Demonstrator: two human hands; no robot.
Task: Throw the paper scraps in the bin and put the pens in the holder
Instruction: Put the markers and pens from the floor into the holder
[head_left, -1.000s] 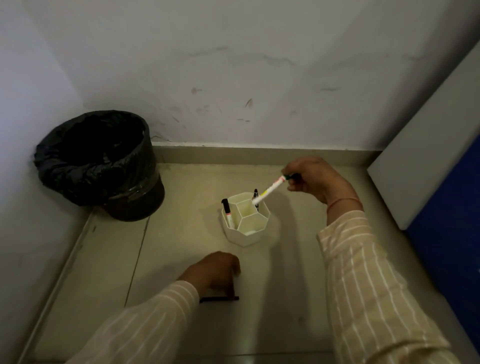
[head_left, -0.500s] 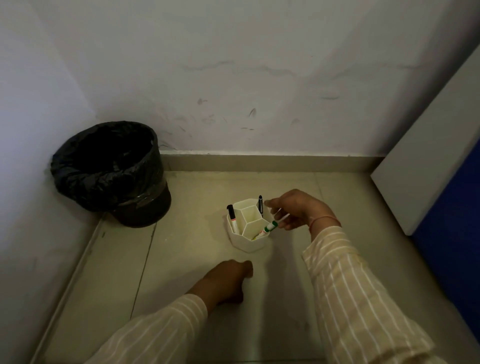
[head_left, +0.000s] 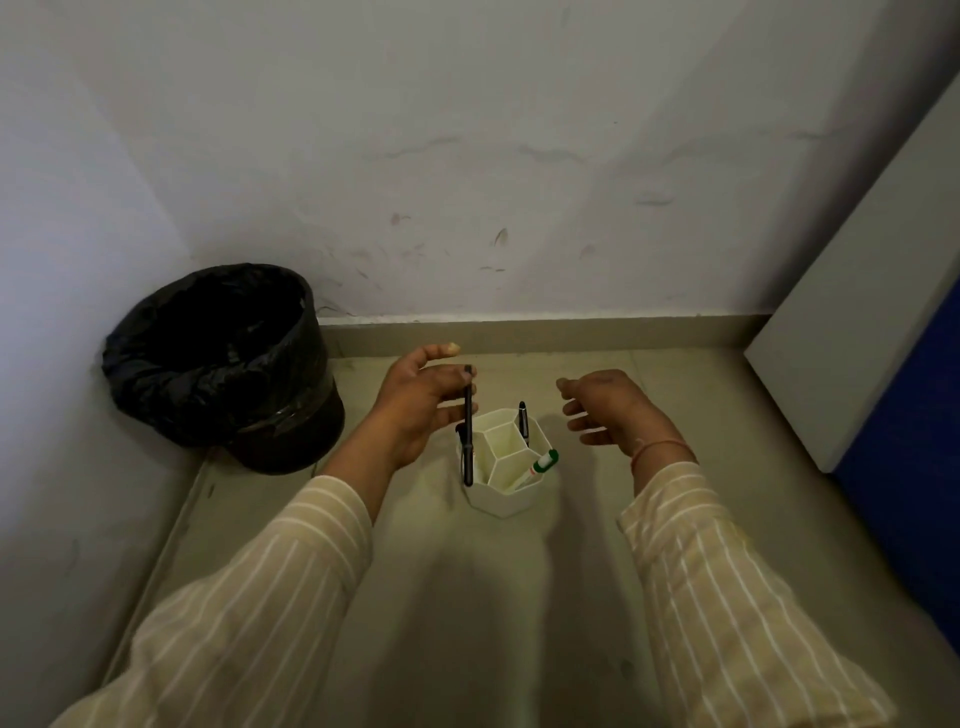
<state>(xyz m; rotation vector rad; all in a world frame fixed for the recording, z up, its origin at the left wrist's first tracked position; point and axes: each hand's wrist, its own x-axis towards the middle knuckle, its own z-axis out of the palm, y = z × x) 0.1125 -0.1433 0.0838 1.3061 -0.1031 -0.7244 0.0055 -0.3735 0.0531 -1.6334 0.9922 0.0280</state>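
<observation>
Holder, white w/ honeycomb compartments, sits on the floor between both hands, a bit nearer the person than the fingertips. Left hand is just left of it, fingers spread, w/ a black pen held upright at the fingertips; pen's lower end dips to the holder's left rim, can't tell if it's inside a compartment yet. Right hand hovers just right of the holder, fingers loosely apart, holding nothing. Green-capped marker leans in the compartment nearest the right hand; another black pen stands in the far one. Bin w/ black liner stands well left of the left hand, in the corner.
</observation>
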